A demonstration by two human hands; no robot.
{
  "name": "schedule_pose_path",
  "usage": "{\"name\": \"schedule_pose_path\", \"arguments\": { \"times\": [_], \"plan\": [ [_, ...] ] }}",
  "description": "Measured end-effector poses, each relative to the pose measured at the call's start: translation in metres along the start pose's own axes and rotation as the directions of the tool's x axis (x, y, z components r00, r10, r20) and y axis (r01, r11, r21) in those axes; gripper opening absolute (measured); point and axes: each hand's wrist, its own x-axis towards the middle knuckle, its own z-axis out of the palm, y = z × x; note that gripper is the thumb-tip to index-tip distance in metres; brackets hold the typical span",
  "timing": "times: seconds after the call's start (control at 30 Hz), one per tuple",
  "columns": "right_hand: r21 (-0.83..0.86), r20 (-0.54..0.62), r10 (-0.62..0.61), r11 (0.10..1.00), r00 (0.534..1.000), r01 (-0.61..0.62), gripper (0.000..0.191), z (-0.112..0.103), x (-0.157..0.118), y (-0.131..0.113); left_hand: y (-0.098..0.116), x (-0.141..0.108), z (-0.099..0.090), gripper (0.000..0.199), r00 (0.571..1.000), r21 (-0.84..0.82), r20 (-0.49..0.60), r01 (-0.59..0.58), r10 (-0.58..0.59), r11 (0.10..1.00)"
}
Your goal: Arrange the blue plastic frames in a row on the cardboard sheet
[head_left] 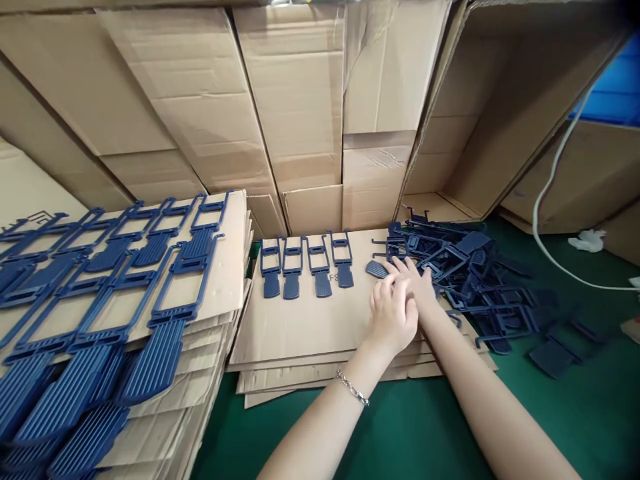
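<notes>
The left hand (391,313) lies over the back of the right hand (419,283), both low on the cardboard sheet (305,320), and together they cover a dark blue plastic piece (376,269) whose ribbed paddle end pokes out to the left of the fingers. The right fingers look curled onto it, though the left hand hides how firmly they close; the left fingers are loosely bent and hold nothing that can be seen. The piece sits just right of a row of four like pieces (307,265) lined up side by side, frames up and paddles down, so the hands seem placed to square it into the same line. Immediately to the right, touching the sheet's edge, a loose heap of the same pieces (475,287) spills over the green table (425,427), close enough to draw from without reaching. The sheet tops a short stack of cardboard. To the left, a taller stack (210,373) carries filled rows of blue pieces (150,287), layered sheet on sheet. Flattened boxes (295,100) lean behind, and a white cable (545,200) trails at right.
</notes>
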Motion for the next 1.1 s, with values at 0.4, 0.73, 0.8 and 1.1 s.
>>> {"name": "schedule_pose_path", "arguments": {
  "times": [0.4, 0.73, 0.8, 1.1],
  "plan": [
    [0.01, -0.18, 0.118, 0.993, 0.976, -0.118, 0.054, 0.018, 0.017, 0.08, -0.02, -0.014, 0.017, 0.048, 0.925, 0.252, 0.368, -0.002, -0.094, 0.968],
    [0.08, -0.195, 0.133, 0.99, 0.972, -0.12, 0.047, 0.037, 0.023, 0.148, -0.018, -0.014, 0.019, 0.047, 0.927, 0.241, 0.36, 0.02, -0.109, 0.97],
    [0.127, -0.194, 0.167, 0.981, 0.967, -0.144, 0.042, 0.037, 0.024, 0.147, -0.018, -0.014, 0.019, 0.046, 0.928, 0.247, 0.357, 0.018, -0.109, 0.969],
    [0.221, -0.018, 0.271, 0.94, 0.962, -0.26, 0.038, -0.011, 0.036, 0.13, -0.014, -0.006, 0.015, 0.035, 0.952, -0.02, 0.271, 0.154, -0.143, 0.988]
  ]
}}
